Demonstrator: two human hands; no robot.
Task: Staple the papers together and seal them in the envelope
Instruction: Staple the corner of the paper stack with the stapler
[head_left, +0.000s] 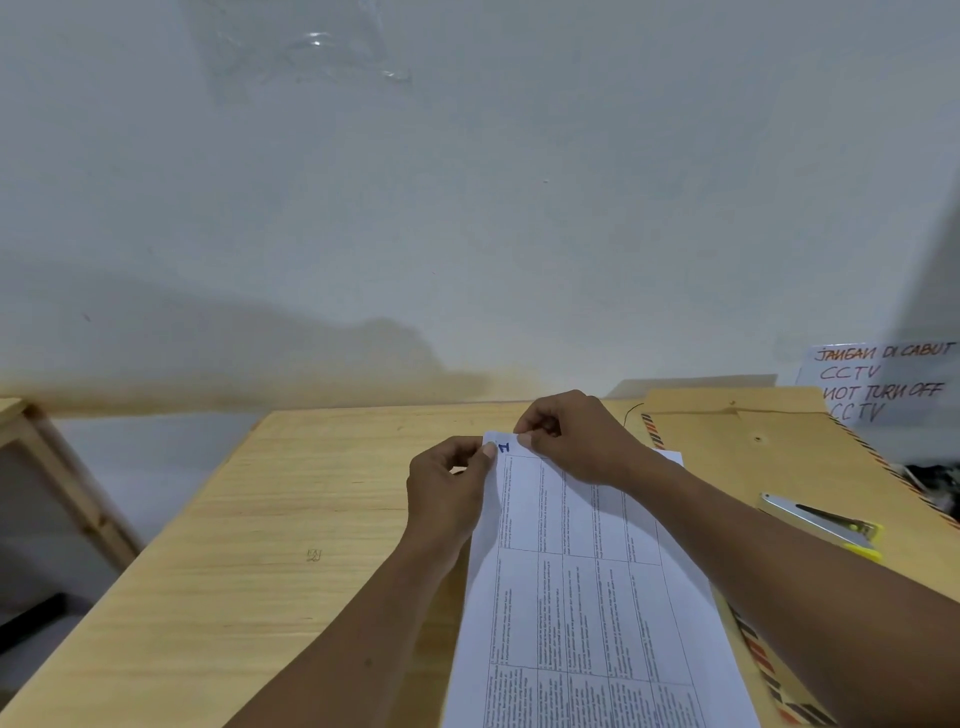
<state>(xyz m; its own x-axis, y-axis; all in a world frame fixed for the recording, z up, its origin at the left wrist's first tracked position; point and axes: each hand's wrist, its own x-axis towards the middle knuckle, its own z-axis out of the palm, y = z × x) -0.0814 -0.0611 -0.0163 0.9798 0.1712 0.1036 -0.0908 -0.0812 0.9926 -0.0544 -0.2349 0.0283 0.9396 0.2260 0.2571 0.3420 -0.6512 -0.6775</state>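
Two bare forearms reach away from the camera over a printed stack of papers (587, 597), whose long axis runs from the near edge of the view toward the far side of a wooden table (234, 519). At the far end of the sheets, both hands meet at one corner. The left hand (447, 493) pinches the far left corner between thumb and fingers, closed narrowly on the paper edge. The right hand (576, 436), just beside it, pinches the far edge in the same way, right next to a blue handwritten mark.

Moving outward to the right: a brown envelope (769, 457) with a striped border lies under and beyond the papers, its flap end toward the far wall. A stapler (821, 525) (silver with a yellow base) rests on the envelope, to the right of the right forearm, pointing roughly toward the corner being held.

The papers appear to be getting squared up for stapling. The right hand is nearer the stapler and would have to reach right and toward the camera.

A handwritten note (883, 379) hangs on the far wall.
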